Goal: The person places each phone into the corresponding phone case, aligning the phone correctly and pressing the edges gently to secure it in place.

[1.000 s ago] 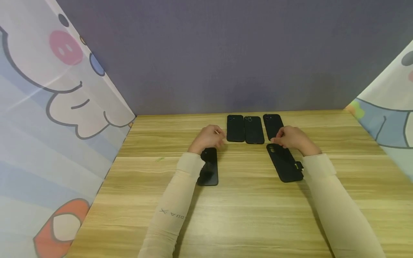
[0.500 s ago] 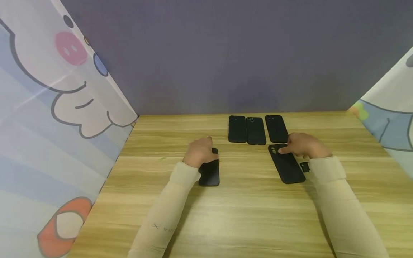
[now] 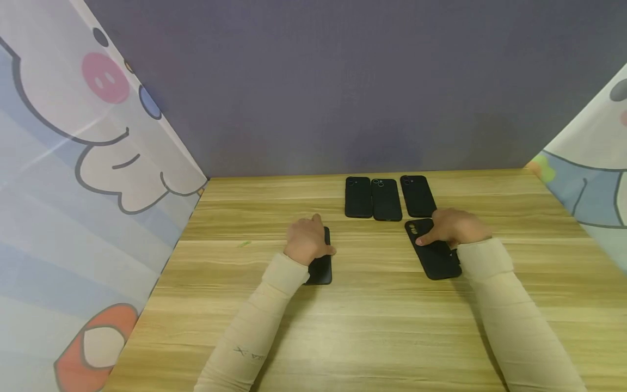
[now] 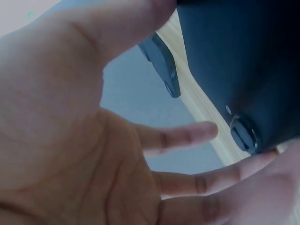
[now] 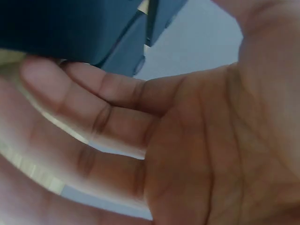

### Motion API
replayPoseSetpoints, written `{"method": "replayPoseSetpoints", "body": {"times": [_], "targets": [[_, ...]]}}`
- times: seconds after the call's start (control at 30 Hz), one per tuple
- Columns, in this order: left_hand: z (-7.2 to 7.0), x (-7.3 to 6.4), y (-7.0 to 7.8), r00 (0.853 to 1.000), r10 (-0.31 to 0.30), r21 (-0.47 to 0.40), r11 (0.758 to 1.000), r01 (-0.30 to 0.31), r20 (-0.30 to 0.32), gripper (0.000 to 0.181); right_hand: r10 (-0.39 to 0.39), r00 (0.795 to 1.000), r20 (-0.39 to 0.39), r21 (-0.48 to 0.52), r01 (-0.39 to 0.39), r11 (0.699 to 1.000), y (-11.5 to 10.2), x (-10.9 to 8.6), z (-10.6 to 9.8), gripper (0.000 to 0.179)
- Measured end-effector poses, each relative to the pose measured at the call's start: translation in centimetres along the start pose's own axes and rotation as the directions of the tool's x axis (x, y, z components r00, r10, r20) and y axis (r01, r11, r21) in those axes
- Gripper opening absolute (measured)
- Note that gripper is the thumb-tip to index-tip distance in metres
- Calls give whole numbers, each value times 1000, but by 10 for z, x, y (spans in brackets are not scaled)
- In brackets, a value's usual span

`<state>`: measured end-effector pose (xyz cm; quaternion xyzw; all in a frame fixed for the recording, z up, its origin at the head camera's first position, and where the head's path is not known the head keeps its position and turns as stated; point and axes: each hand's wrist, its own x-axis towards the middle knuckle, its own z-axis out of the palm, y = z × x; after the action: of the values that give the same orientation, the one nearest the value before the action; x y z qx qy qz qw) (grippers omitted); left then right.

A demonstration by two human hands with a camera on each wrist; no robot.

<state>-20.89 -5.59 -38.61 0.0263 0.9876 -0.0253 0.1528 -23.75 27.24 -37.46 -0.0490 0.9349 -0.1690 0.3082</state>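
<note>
My left hand [image 3: 306,239] is over a black phone [image 3: 320,269] lying on the table, covering its upper part, with the thumb on its right edge. In the left wrist view the thumb meets one side of the phone [image 4: 234,56], and the fingers reach its other side near a round camera lens [image 4: 243,133]. Further right, my right hand [image 3: 458,226] holds a black phone case [image 3: 438,261] by its right side, thumb across its face below the camera cutouts. The right wrist view has fingertips [image 5: 42,75] curled under the edge of the case [image 5: 56,28].
Behind the hands, three black phones or cases lie on the wooden table [image 3: 372,326]: a left one [image 3: 358,197], a middle one [image 3: 387,200] close against it, and a right one [image 3: 418,196] just beyond the right hand. A grey wall [image 3: 343,87] stands at the back.
My left hand has come down and back from the far end of the phone onto its sides. The right hand has slid from the case's top edge to its right side.
</note>
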Motion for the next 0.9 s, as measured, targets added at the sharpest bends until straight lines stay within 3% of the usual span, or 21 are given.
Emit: {"method": "replayPoseSetpoints", "body": {"times": [0.27, 0.5, 0.7, 0.9], "targets": [[1, 4, 1, 1000, -23, -98, 995, 23, 2, 95, 35, 999, 7, 1, -35, 999, 0, -1, 2, 89], [0, 6, 1, 1000, 6, -124, 992, -2, 28, 110, 39, 999, 18, -17, -39, 999, 2, 2, 1, 94], [1, 7, -2, 1000, 14, -203, 979, -9, 24, 111, 23, 1000, 14, -53, -23, 998, 0, 3, -1, 103], [5, 12, -9, 999, 21, -239, 971, -13, 33, 123, 24, 1000, -15, -96, -25, 995, -3, 2, -1, 94]]}}
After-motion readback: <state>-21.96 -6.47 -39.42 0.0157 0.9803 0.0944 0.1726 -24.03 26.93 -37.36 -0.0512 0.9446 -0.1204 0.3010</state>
